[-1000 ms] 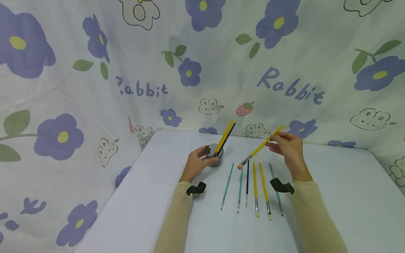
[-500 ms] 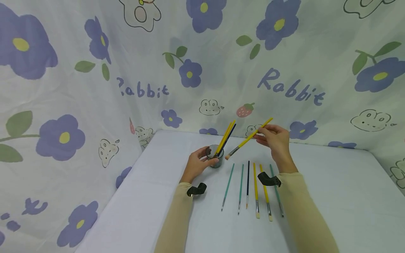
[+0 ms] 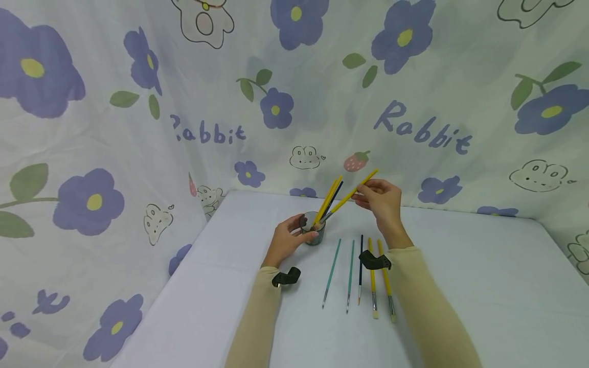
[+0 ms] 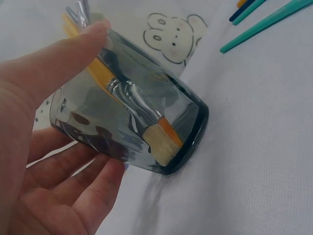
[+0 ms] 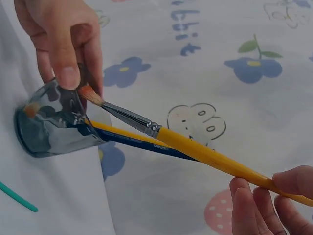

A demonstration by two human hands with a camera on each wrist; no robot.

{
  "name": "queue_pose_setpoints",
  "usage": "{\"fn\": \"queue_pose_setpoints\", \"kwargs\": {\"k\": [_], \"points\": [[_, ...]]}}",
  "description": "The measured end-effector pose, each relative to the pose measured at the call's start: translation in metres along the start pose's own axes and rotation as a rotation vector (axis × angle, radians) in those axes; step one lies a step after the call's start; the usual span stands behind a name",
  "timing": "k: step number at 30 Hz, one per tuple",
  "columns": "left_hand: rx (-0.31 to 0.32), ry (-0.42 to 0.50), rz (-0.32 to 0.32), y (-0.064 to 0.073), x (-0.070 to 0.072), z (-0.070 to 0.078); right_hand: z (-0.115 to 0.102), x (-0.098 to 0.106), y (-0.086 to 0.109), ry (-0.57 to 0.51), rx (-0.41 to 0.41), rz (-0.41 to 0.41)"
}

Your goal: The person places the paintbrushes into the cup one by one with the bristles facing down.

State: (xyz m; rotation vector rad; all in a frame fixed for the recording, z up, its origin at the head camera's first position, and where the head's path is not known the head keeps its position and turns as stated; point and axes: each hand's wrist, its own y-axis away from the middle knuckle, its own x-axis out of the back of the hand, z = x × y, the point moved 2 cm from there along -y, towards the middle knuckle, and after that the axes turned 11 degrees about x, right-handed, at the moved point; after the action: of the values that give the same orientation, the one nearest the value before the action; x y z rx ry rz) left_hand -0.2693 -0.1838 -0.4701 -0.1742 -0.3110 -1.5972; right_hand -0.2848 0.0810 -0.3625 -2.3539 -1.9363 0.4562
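Observation:
My left hand [image 3: 287,237] grips a clear smoky glass cup [image 3: 316,238], thumb on one side and fingers round the other. Two yellow paintbrushes [image 3: 327,198] and a dark blue paintbrush [image 3: 334,197] lean in the cup, handles up. In the left wrist view, a pale flat bristle head [image 4: 164,144] shows low inside the glass. My right hand [image 3: 384,202] pinches another yellow paintbrush [image 5: 210,157] by its handle, tilted with the bristles down toward the cup. Its orange-tipped bristles [image 5: 90,94] are right at the rim, close to the left thumb.
On the white table [image 3: 221,276], a row of brushes lies bristles toward me: two teal brushes [image 3: 332,272], a navy brush [image 3: 360,273] and two yellow brushes [image 3: 372,289]. My right sleeve [image 3: 428,301] passes over the row's right end. A flower-printed curtain [image 3: 317,102] stands behind the table.
My right hand has moved left, bringing the yellow paintbrush from over the row to the cup's rim. The rightmost teal brush is now hidden under the right forearm. The left hand stays put.

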Motion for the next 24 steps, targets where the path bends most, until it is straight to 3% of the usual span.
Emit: {"fn": "queue_pose_setpoints", "kwargs": {"k": [24], "points": [[-0.01, 0.019, -0.002, 0.0, 0.0, 0.0, 0.014, -0.02, 0.012, 0.135, 0.024, -0.111]]}}
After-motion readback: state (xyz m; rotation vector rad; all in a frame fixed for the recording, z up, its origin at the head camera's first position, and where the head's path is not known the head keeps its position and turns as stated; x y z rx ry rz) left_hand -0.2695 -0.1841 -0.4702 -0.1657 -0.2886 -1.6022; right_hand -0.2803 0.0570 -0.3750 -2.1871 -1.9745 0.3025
